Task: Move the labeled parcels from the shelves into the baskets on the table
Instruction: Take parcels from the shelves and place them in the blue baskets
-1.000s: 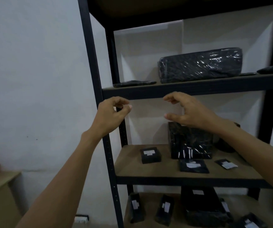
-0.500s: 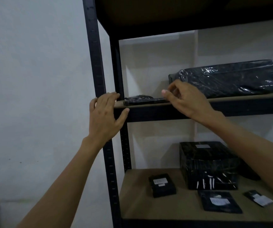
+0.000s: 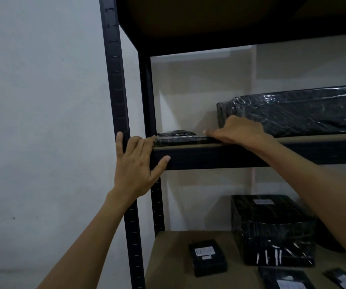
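Black shelving (image 3: 220, 158), wrapped parcels (image 3: 305, 113) on boards

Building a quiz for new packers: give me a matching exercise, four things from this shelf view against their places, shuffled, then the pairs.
1 left hand
2 right hand
3 long wrapped parcel
4 small labeled parcel

A lower shelf, left of the big box
B upper shelf, right side
C on the flat parcel's right end
D on the rack's front post

Pairs: 1-D, 2-C, 3-B, 4-A

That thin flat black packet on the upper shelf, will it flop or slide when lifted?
Probably light: the flat packet lies thin on the shelf. Its glossy wrap looks slippery, so it may slide. Being so thin, it may bend when lifted by one end.
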